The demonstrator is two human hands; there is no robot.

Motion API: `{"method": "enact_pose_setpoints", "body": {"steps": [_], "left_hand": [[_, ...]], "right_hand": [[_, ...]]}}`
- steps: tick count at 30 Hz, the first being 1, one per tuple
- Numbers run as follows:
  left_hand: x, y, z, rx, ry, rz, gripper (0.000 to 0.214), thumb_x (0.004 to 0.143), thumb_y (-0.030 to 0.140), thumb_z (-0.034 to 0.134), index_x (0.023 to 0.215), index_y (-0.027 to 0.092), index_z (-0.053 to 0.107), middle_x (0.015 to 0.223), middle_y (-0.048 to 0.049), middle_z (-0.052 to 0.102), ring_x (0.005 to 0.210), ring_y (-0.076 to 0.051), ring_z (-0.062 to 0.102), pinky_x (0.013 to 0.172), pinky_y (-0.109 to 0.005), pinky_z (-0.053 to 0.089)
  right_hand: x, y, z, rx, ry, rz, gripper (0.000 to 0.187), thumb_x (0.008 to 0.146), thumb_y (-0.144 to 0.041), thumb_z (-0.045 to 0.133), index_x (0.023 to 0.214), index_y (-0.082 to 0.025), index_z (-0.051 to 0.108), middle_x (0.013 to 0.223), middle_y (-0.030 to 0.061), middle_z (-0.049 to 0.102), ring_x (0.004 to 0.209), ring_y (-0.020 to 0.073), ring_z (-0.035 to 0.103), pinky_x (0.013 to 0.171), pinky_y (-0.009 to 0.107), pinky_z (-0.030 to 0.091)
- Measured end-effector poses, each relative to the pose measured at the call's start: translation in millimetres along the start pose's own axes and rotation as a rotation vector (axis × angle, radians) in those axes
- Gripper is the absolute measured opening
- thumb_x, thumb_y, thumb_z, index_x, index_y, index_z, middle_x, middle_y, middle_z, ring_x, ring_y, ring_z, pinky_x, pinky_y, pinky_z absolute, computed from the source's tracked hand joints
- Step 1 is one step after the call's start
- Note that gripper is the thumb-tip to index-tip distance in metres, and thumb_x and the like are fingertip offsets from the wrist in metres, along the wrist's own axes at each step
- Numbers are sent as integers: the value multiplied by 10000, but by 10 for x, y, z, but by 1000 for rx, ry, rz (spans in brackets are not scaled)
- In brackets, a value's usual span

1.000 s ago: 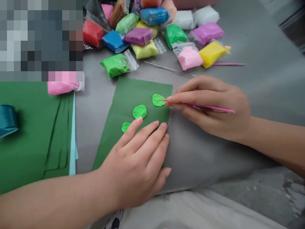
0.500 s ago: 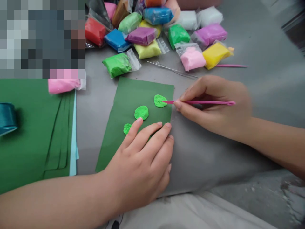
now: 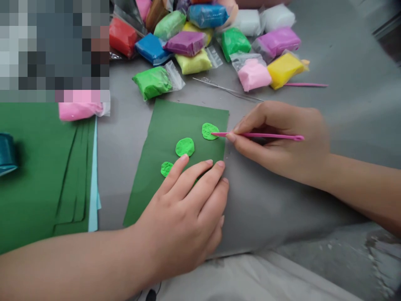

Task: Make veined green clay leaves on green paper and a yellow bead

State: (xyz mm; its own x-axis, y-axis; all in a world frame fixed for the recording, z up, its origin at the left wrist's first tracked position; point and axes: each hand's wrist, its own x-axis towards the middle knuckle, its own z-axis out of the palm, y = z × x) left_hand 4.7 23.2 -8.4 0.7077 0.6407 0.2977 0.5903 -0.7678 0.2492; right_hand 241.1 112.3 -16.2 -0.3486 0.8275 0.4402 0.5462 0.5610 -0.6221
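Observation:
My right hand (image 3: 275,142) pinches a thin pink plastic modelling tool (image 3: 272,136). Its pointed tip touches a flat bright green clay disc (image 3: 209,131) near the right edge of a dark green paper sheet (image 3: 169,121). Creases mark the disc's surface. My left hand (image 3: 191,200) lies flat on the sheet with the fingers stretched out. Just above its index fingertip is a second clay disc (image 3: 184,146). A smaller disc (image 3: 166,168) sits left of that finger, partly covered. More green shows between the fingers, mostly hidden by the hand.
Bagged clay packs in many colours, such as a green pack (image 3: 153,82) and a yellow pack (image 3: 286,71), lie along the back. Thin metal tools (image 3: 225,88) and another pink tool (image 3: 307,85) rest before them. Left are a green sheet (image 3: 31,192) and a teal roll (image 3: 6,152).
The pink tool has shifted slightly left and its rear end has dipped a little, its tip still on the disc. My left hand stays in place. The view has shifted slightly.

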Motion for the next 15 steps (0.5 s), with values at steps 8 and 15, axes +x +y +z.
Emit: {"method": "enact_pose_setpoints", "body": {"steps": [8, 15], "left_hand": [[12, -7, 19, 25, 9, 8, 391, 1119, 260, 450, 1342, 76, 713, 1498, -153, 732, 1370, -342, 695, 1233, -572, 500], [-14, -3, 19, 36, 6, 6, 383, 1121, 270, 452, 1346, 87, 701, 1504, -141, 730, 1384, -335, 684, 1270, -554, 448]], "right_hand": [[8, -30, -13, -1, -17, -1, 216, 918, -226, 787, 766, -275, 642, 710, -41, 728, 579, 161, 627, 554, 343, 460], [-17, -55, -15, 20, 3, -1, 191, 885, -184, 761, 780, -266, 625, 709, -49, 745, 560, 145, 653, 531, 317, 491]]}}
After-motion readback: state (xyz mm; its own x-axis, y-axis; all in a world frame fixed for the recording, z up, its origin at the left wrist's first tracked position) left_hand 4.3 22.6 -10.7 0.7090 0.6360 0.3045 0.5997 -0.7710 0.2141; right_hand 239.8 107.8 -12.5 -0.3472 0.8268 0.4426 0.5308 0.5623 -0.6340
